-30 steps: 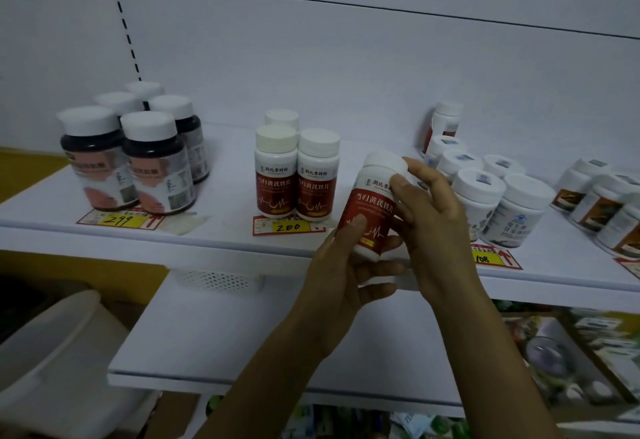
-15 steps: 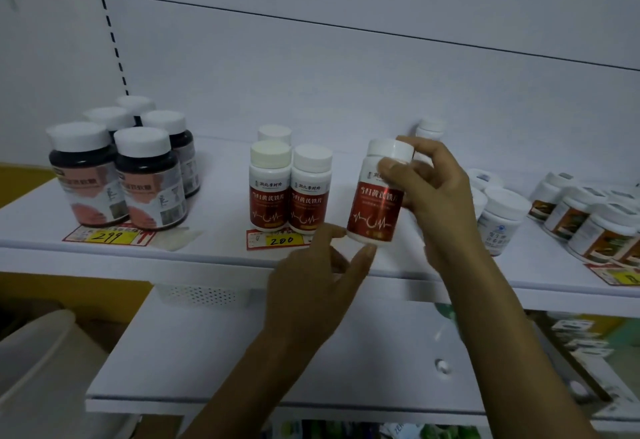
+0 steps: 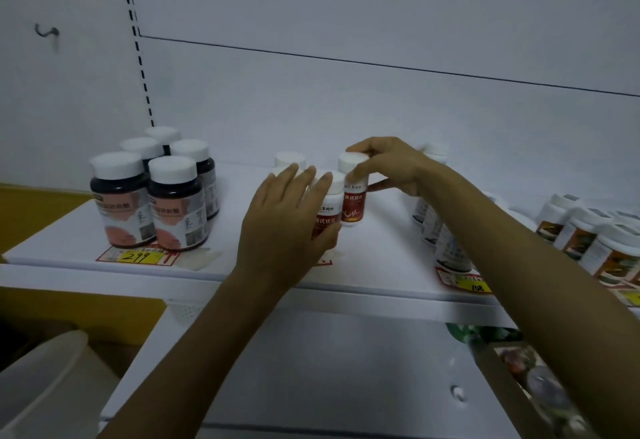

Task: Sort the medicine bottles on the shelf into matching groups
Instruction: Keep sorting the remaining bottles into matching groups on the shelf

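Medicine bottle with a red label (image 3: pixel 352 204) stands upright near the middle of the white shelf (image 3: pixel 381 265). I see the right hand (image 3: pixel 394 168) gripping it from above: the fingers (image 3: pixel 372 147) curl over its white cap and the thumb presses just under the cap on the near side. I cannot tell whether its base rests on the shelf or hangs just above it.

Just left of it is a second red-labelled bottle (image 3: pixel 327 211), so close that I cannot say whether the two touch. The left hand (image 3: pixel 284 227) lies against this one from the near left. Its fingers (image 3: pixel 304 178) are straight and slightly spread, reaching up past the cap, with the thumb across the front of the label. Beyond the left hand I count two more white caps (image 3: pixel 290 158) of the same size, which makes four bottles in this group. The labels of those two are hidden.

At the left end of the shelf stand five dark jars (image 3: pixel 175 210) with white lids, packed together, two near and three far. A yellow price tag reading 299 (image 3: pixel 138 257) lies in front of them.

To the right, behind the right forearm, is a row of white bottles with pale labels (image 3: pixel 450 251). I make out at least three; the rest are covered. At the far right stand at least three orange-labelled bottles (image 3: pixel 581 239). A second tag, 108 (image 3: pixel 479 286), lies at the shelf's near edge.
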The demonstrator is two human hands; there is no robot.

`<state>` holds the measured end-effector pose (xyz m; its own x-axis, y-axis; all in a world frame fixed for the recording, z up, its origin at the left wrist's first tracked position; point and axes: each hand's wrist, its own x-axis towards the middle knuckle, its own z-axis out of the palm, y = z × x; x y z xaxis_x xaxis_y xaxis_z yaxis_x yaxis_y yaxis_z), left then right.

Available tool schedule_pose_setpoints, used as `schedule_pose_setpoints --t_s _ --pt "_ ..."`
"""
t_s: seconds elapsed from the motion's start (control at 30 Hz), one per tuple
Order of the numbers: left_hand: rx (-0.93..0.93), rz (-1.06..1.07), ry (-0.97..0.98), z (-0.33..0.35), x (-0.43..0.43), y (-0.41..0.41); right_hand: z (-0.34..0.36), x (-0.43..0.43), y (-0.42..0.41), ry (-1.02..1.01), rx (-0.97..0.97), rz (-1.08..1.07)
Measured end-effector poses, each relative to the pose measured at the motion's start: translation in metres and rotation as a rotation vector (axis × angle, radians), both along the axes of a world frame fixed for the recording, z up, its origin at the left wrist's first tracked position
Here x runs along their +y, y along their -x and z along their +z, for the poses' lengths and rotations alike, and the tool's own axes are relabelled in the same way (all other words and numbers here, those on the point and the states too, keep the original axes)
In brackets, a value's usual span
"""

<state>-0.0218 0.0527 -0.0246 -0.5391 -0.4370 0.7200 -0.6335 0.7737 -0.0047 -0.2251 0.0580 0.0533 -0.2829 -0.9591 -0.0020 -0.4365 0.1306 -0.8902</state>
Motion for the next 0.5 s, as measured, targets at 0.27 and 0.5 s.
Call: schedule_pose_setpoints --t_s 0.27,0.5 --pt "0.02 -0.04 0.003 0.003 0.002 0.0 0.003 -0.026 -0.012 -0.078 0.013 0.191" --pt "0.024 -0.076 -0.021 0.0 -0.004 -0.002 0.005 -0.026 -0.009 -0.098 -0.006 0.29"
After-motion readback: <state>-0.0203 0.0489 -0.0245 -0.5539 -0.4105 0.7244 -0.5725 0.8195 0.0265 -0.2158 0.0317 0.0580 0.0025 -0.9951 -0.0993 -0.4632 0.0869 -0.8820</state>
